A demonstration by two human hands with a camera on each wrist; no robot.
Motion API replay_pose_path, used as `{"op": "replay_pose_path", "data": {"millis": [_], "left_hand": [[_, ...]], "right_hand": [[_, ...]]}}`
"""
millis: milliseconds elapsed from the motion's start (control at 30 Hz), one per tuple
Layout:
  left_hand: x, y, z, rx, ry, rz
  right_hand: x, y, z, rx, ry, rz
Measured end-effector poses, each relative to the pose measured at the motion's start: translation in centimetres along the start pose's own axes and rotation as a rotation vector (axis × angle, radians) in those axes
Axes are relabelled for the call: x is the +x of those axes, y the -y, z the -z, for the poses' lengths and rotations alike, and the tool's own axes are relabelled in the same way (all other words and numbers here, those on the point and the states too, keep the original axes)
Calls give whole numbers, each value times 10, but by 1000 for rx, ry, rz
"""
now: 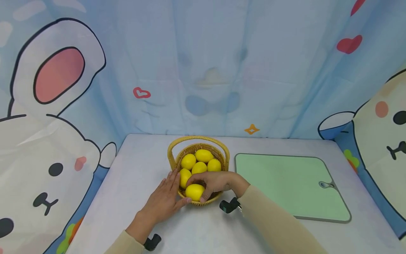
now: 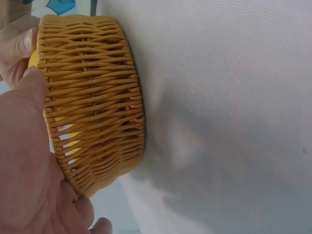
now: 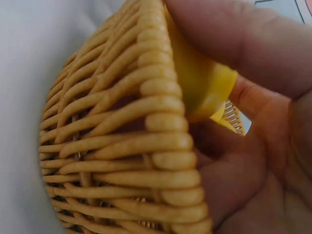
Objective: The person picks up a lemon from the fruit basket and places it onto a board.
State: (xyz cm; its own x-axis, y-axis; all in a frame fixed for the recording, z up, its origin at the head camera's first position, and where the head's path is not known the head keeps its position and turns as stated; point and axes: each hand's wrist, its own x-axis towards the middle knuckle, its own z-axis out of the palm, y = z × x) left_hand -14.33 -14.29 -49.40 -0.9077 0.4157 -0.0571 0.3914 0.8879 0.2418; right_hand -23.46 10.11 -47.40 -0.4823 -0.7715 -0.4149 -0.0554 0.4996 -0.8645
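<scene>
A round wicker basket [image 1: 203,203] with an arched handle [image 1: 199,137] stands on the table and contains several yellow lemons [image 1: 204,155]. My right hand [image 1: 215,181] reaches over the basket's front right and grips the lemon nearest me [image 1: 194,192], thumb on one side and fingers on the other. In the right wrist view this lemon [image 3: 197,78] sits under the thumb, just inside the woven rim. My left hand [image 1: 163,199] rests against the basket's left front, its fingers extended along the side. The left thumb [image 2: 31,85] touches the rim in the left wrist view.
A pale green cutting board [image 1: 279,187] with a grey edge lies flat to the right of the basket. The white table [image 1: 139,158] backs onto a blue curtain [image 1: 209,42] printed with cartoon animals. A black wrist device [image 1: 229,205] sits below the right wrist.
</scene>
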Motion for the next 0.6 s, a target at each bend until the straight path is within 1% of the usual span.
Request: {"op": "replay_pose_path", "data": {"millis": [100,267,333,400,467,600], "left_hand": [[0,0,0,-1,1,2],[0,0,0,-1,0,2],[0,0,0,-4,0,2],[0,0,0,-7,2,2],[-1,0,0,-10,1,2],[-1,-1,1,-12,1,1]], "right_hand": [[0,0,1,20,22,6],[-2,1,2,-9,43,7],[-3,1,3,-20,38,6],[-4,1,2,-40,15,14],[-4,-1,1,-57,-23,42],[-6,-3,-1,-80,-135,103]]}}
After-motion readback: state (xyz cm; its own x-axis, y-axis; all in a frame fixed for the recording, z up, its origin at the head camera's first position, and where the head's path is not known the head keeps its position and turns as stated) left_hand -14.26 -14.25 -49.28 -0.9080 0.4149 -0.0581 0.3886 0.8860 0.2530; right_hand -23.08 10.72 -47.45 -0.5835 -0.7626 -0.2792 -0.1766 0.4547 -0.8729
